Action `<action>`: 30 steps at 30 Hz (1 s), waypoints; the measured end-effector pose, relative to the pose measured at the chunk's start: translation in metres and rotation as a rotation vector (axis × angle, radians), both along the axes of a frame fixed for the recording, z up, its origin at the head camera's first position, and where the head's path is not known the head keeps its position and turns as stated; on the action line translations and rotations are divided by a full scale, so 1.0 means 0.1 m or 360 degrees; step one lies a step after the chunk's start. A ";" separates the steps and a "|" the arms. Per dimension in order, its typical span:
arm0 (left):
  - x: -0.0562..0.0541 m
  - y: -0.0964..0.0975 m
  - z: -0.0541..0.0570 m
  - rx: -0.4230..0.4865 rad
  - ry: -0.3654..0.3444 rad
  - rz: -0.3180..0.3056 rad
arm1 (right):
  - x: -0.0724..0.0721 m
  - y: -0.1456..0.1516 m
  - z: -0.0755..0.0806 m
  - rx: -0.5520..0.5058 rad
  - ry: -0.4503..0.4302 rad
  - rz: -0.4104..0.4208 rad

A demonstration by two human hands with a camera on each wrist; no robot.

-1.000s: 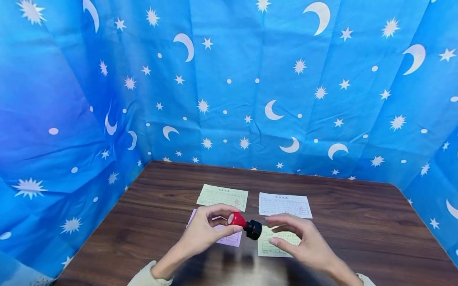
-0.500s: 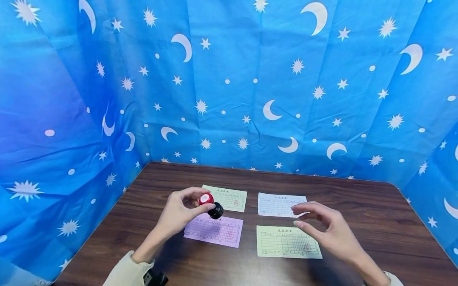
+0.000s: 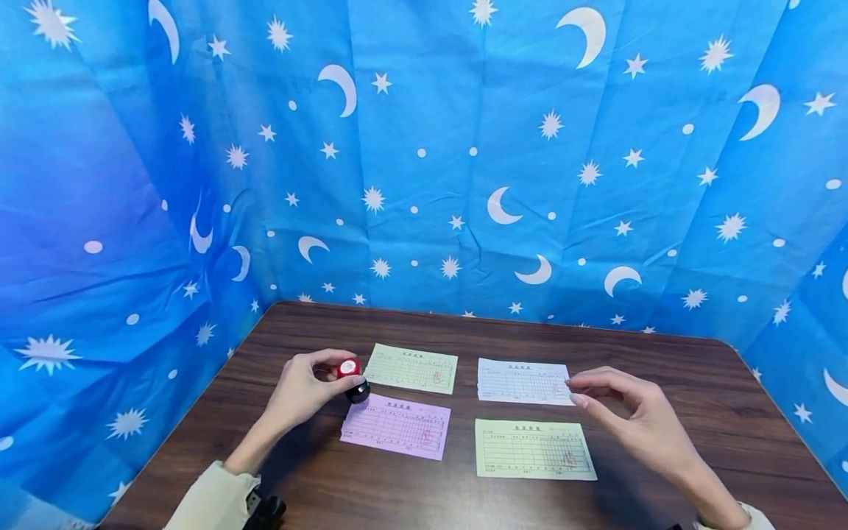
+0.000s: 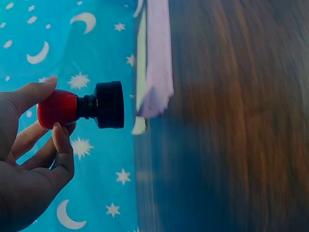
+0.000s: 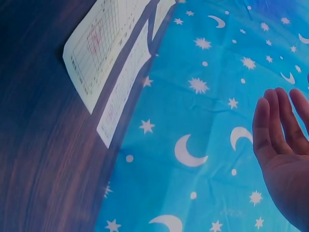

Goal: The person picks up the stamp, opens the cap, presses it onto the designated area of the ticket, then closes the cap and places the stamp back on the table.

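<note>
A stamp with a red handle (image 3: 349, 368) and a black base (image 4: 110, 105) is pinched by its handle between the thumb and fingers of my left hand (image 3: 306, 386). The stamp is upright over the table, left of the slips. In the left wrist view its black base faces the tabletop, with a gap beneath. Beside it lies a purple slip (image 3: 396, 428), with a green slip (image 3: 412, 368) behind. My right hand (image 3: 636, 412) holds nothing, fingers loosely bent, by the right end of a white slip (image 3: 523, 381). A yellow-green slip (image 3: 535, 450) lies nearer. All four slips bear red stamp marks.
The slips lie on a dark wood-grain table (image 3: 457, 508). Behind and beside the table hangs a blue cloth (image 3: 424, 177) with white moons and stars. A black strap (image 3: 261, 511) shows at the left sleeve.
My left hand has carried the stamp leftward from the middle to beside the slips, turning it upright. My right hand has moved right, uncovering the yellow-green slip.
</note>
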State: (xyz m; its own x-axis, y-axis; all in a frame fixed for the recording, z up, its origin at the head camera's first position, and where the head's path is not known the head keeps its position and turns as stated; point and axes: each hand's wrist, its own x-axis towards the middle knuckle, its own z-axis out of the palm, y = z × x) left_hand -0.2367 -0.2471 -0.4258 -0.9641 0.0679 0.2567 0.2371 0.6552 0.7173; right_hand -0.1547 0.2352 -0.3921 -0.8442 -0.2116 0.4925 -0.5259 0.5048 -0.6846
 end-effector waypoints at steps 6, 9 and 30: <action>-0.05 -0.14 -0.03 -0.0096 0.0005 0.0031 | -0.01 0.07 0.03 0.0020 0.0013 -0.0061; -0.06 -0.20 -0.04 -0.0129 0.0000 0.0047 | -0.01 0.10 0.05 0.0039 0.0039 -0.0088; -0.14 -0.22 -0.03 -0.0143 -0.0167 0.0010 | -0.08 0.43 0.20 -0.0019 0.0052 -0.0057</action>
